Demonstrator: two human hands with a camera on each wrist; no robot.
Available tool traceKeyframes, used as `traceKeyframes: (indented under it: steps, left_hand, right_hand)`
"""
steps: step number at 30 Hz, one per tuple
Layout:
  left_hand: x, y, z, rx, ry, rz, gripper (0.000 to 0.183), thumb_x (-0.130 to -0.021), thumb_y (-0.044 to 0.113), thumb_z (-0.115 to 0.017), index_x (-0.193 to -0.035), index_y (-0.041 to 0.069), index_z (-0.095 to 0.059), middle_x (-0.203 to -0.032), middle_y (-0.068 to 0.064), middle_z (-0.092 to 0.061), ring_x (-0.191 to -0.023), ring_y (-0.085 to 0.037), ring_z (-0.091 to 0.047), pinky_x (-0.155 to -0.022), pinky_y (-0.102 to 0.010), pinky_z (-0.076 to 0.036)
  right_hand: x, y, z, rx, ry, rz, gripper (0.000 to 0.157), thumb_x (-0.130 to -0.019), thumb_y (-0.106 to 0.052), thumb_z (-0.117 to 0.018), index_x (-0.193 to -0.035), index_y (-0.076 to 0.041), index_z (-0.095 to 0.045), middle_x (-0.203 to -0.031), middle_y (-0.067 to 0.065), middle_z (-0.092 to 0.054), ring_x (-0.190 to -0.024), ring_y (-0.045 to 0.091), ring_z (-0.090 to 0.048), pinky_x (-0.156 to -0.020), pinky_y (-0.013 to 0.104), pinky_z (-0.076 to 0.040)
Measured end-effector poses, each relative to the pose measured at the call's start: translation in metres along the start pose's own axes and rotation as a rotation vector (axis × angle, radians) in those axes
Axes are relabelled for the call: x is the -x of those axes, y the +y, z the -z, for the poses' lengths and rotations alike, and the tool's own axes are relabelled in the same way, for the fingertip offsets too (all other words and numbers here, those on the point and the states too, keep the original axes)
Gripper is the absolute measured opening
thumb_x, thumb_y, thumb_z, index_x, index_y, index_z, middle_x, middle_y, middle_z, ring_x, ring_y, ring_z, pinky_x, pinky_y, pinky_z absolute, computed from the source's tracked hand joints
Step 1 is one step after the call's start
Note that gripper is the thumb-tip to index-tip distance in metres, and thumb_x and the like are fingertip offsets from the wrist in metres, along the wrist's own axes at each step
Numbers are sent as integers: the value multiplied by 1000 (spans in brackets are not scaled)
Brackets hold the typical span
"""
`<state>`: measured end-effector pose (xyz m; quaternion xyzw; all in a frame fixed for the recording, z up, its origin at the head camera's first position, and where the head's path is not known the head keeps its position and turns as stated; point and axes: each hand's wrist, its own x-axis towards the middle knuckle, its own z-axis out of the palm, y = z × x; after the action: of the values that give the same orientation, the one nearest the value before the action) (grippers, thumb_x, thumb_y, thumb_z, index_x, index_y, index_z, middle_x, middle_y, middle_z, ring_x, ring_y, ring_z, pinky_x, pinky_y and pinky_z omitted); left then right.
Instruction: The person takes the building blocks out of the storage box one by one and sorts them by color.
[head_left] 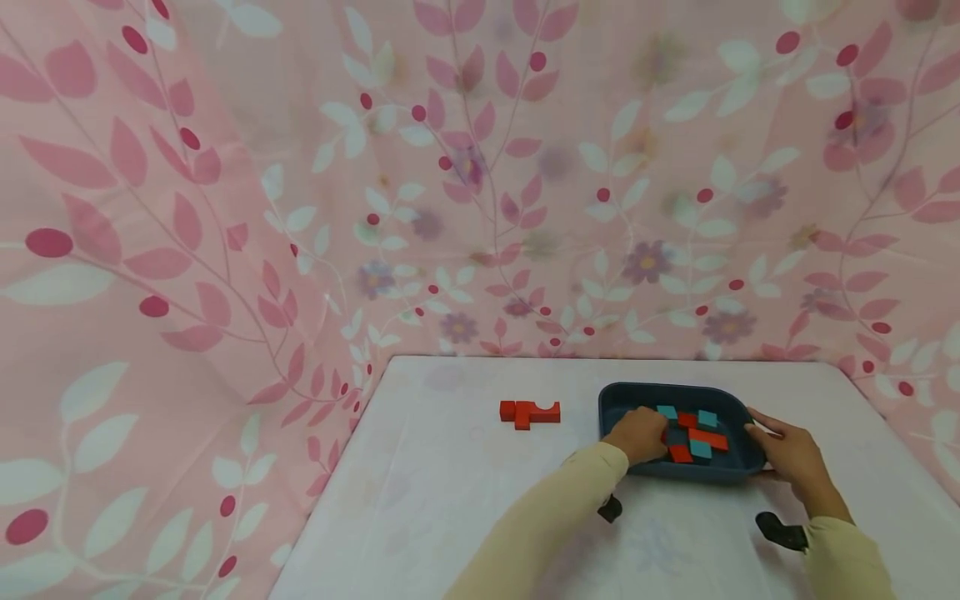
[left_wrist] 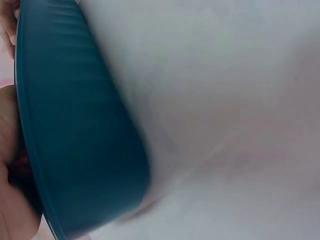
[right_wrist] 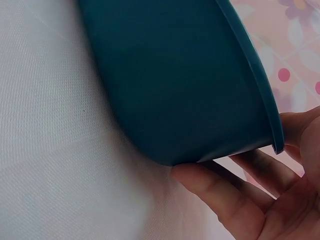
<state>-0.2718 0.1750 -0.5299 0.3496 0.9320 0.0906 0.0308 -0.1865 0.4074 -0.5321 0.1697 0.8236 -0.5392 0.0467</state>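
A dark blue plastic tray (head_left: pixel 675 473) with a raised rim stands on the table, holding several red blocks (head_left: pixel 708 439) and light blue blocks (head_left: pixel 701 450). My left hand (head_left: pixel 639 435) reaches over the near rim into its left part, fingers bent down. A bit of red block (head_left: pixel 663 437) shows at those fingertips, and dark red (left_wrist: pixel 21 165) appears between the fingers in the left wrist view; most of it is hidden. At the tray's right end my right hand (head_left: pixel 797 458) holds the rim, its fingers (right_wrist: pixel 215 192) against the outer wall.
Joined red blocks (head_left: pixel 522 413) lie on the white-covered table (head_left: pixel 420 483), left of the tray. Dark straps (head_left: pixel 780 531) hang near both wrists. A pink floral curtain (head_left: pixel 480 208) rises behind the table and at the left.
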Motion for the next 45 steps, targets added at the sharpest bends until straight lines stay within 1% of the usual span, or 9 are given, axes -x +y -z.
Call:
traceKeyframes:
  steps: [6, 11, 19, 23, 27, 30, 35, 39, 45]
  left_hand:
    - [2, -3, 7, -21, 5, -46, 15, -81, 36, -80, -81, 23, -70, -67, 16, -55, -58, 2, -47, -54, -12, -42]
    - [5, -5, 11, -33, -3, -81, 11, -82, 31, -80, -90, 24, -74, -78, 16, -63, -63, 3, -49, -62, -10, -45]
    - [8, -8, 9, -26, -28, -81, 17, -84, 29, -78, -101, 25, -74, -85, 16, -64, -67, 2, -48, -67, -10, -43]
    - [6, -11, 7, 9, -37, -73, 22, -86, 28, -76, -107, 23, -72, -87, 14, -61, -71, 0, -49, -66, -11, -43]
    - [3, -16, 10, 1, -35, -80, 26, -88, 28, -74, -113, 22, -71, -92, 12, -60, -77, 0, -49, -69, -11, -43]
    - [0, -21, 17, 13, -30, -80, 29, -89, 28, -73, -117, 23, -70, -95, 12, -60, -80, -1, -48, -70, -10, -42]
    - [3, -35, 40, 55, -7, -78, 30, -89, 26, -73, -119, 21, -70, -99, 12, -62, -83, -1, -49, -73, -9, -41]
    - [7, -50, 57, 57, 41, -69, 29, -89, 25, -73, -118, 19, -71, -100, 10, -64, -84, -2, -51, -76, -9, -42]
    - [12, -76, 73, 54, 88, -34, 29, -87, 22, -75, -116, 17, -72, -99, 7, -66, -85, -4, -52, -76, -10, -42]
  right_hand:
    - [-1, 1, 0, -10, 3, -10, 73, -99, -52, -45, -151, -12, -14, -145, 44, -17, -121, 54, -41, -75, 45, -56]
    - [0, 0, 0, -6, -1, -12, 74, -99, -53, -45, -151, -11, -14, -144, 45, -18, -119, 55, -42, -75, 46, -56]
    - [0, -2, -1, -7, -2, -9, 72, -99, -52, -45, -151, -12, -14, -145, 44, -17, -121, 55, -41, -74, 45, -56]
    - [-1, -3, -1, -6, -4, -8, 73, -99, -52, -45, -151, -12, -13, -145, 44, -16, -120, 55, -42, -74, 45, -57]
    - [-1, -2, -1, 3, -4, -15, 76, -97, -55, -47, -151, -12, -14, -146, 44, -15, -120, 55, -42, -74, 45, -57]
    - [-1, 1, 1, 7, -6, -17, 78, -96, -57, -47, -151, -12, -14, -146, 44, -15, -119, 55, -42, -74, 45, -57]
    - [-2, 2, 1, -2, -9, -14, 80, -96, -57, -48, -151, -11, -14, -146, 44, -13, -119, 56, -43, -73, 45, -57]
    - [-2, 0, 2, 0, -10, -20, 80, -96, -58, -47, -151, -12, -13, -147, 44, -11, -119, 56, -41, -74, 45, -57]
    - [-2, -1, 2, -1, -24, -26, 80, -96, -58, -46, -151, -11, -12, -147, 44, -9, -120, 57, -39, -74, 46, -56]
